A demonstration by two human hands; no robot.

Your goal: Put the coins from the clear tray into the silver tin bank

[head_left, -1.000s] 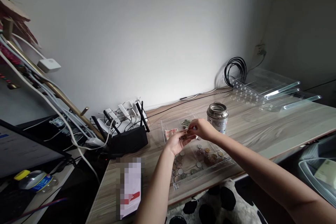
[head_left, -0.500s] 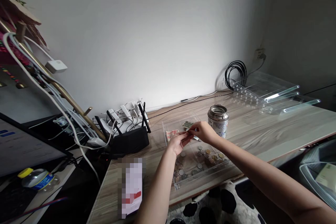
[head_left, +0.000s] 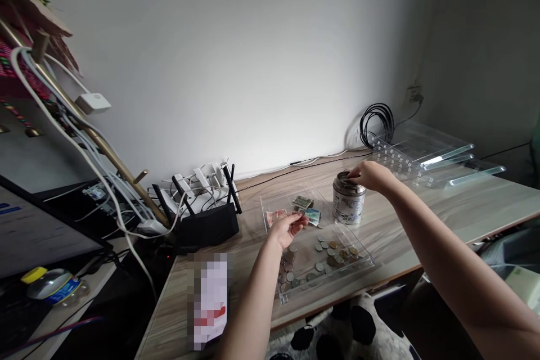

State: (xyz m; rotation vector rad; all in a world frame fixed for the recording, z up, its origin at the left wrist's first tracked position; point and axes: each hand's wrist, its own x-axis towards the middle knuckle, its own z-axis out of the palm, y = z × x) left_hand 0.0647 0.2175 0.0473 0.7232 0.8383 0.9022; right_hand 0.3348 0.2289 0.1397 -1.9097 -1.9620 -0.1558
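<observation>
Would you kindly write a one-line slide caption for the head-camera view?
Right hand at the top of a metal tin, left hand cupped over a clear tray of coins on a wooden desk.

Dim indoor scene in soft, flat light; the white wall [head_left: 261, 56] is brightest low near its middle and greys toward the corners; a coiled cable [head_left: 377, 121] throws a faint shadow on it; clear acrylic trays [head_left: 439, 154] catch thin bright glints; the left shelving [head_left: 63, 124] sits in gloom; fine detail around the right hand [head_left: 371, 175] is soft; wide-angle bending stretches the edges; a pixelated patch [head_left: 210, 298] masks one spot.
</observation>
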